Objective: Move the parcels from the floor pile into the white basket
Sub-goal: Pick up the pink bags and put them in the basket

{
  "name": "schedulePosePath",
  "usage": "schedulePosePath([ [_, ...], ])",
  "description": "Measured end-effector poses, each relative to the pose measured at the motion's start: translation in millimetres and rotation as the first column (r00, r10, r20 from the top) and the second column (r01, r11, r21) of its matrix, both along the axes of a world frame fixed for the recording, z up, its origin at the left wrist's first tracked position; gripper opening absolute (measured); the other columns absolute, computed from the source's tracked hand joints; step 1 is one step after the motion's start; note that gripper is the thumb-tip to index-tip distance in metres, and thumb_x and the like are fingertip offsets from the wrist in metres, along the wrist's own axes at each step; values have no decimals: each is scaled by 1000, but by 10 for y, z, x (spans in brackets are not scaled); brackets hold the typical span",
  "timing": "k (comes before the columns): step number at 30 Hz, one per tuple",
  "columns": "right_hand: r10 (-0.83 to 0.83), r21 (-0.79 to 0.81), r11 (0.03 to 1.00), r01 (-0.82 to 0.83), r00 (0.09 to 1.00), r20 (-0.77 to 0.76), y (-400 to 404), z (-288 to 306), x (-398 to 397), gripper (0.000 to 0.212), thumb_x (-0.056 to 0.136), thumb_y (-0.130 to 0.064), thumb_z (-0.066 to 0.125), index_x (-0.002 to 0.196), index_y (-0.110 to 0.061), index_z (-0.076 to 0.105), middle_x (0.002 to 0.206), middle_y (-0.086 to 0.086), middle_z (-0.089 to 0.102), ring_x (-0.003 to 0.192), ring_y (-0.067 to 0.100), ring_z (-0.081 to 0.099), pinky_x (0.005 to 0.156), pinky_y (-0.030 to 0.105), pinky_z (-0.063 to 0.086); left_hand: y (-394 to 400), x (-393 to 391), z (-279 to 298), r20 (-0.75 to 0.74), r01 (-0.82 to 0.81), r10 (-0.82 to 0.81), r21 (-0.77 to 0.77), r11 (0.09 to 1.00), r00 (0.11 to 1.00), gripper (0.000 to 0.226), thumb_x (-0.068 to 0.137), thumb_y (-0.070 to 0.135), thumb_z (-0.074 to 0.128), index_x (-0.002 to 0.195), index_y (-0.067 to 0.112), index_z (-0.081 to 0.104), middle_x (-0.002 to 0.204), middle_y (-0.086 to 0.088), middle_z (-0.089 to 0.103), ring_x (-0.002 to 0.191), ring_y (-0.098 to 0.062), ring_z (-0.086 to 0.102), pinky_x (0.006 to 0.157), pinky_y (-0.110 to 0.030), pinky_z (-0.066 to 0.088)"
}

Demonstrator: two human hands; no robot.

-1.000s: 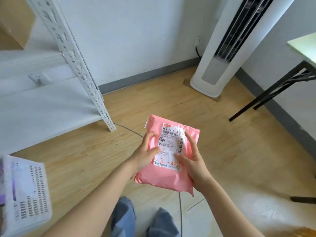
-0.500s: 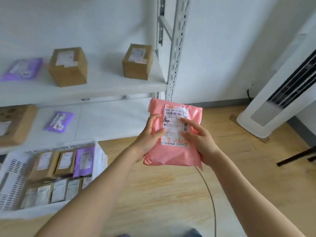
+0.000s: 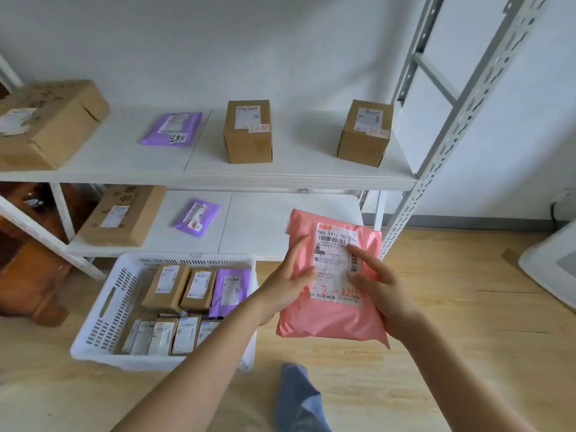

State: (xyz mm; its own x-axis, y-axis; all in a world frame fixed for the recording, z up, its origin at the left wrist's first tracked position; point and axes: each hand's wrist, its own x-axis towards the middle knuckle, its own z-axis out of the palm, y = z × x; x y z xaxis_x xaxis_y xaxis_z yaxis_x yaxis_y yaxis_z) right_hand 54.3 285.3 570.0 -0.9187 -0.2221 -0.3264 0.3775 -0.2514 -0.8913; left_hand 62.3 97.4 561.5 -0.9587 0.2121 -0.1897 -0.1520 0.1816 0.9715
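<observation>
I hold a pink mailer parcel (image 3: 327,319) with a white shipping label upright in front of me, above the wooden floor. My left hand (image 3: 286,285) grips its left edge and my right hand (image 3: 380,291) grips its right side, thumb on the label. The white basket (image 3: 106,307) stands on the floor to the left of the parcel, below the shelf. It holds several brown parcels (image 3: 170,286) and a purple mailer (image 3: 230,289). The floor pile is out of view.
A white metal shelf unit (image 3: 461,120) stands behind the basket with cardboard boxes (image 3: 247,130) and purple mailers (image 3: 173,127) on two levels. A white appliance (image 3: 551,263) stands at the right edge. My leg in blue (image 3: 299,400) is below the parcel. Brown wooden furniture (image 3: 28,275) sits at the left.
My view has swung left from the corner and tower appliance to the shelf and basket. Both hands have kept their hold on the pink parcel, which is now nearer the basket.
</observation>
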Motion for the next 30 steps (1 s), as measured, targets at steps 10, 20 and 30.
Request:
schedulePosePath([
  [10,32,-47,998,-29,996,78,-1054,-281,-518,47,85,5,55,121,-24,60,114,6,65,96,27,66,70,36,58,-1076,-472,-194,115,-47,38,76,996,993,60,95,37,42,140,52,5,142,28,11,127,2,15,103,-27,21],
  [20,78,-18,997,-76,991,111,-2403,-199,-868,42,87,3,54,107,-32,65,117,6,61,85,21,69,63,31,57,-2327,-695,-231,84,-212,205,97,972,975,63,81,71,26,138,50,9,148,21,12,133,0,11,106,-31,16],
  [30,11,-29,1000,-4,969,246,-4184,-916,-147,61,78,12,60,126,-25,54,114,6,63,91,25,68,72,38,58,-4174,-404,-956,384,-157,134,31,987,914,78,93,28,49,142,46,-9,155,7,10,137,-21,29,107,-37,32],
])
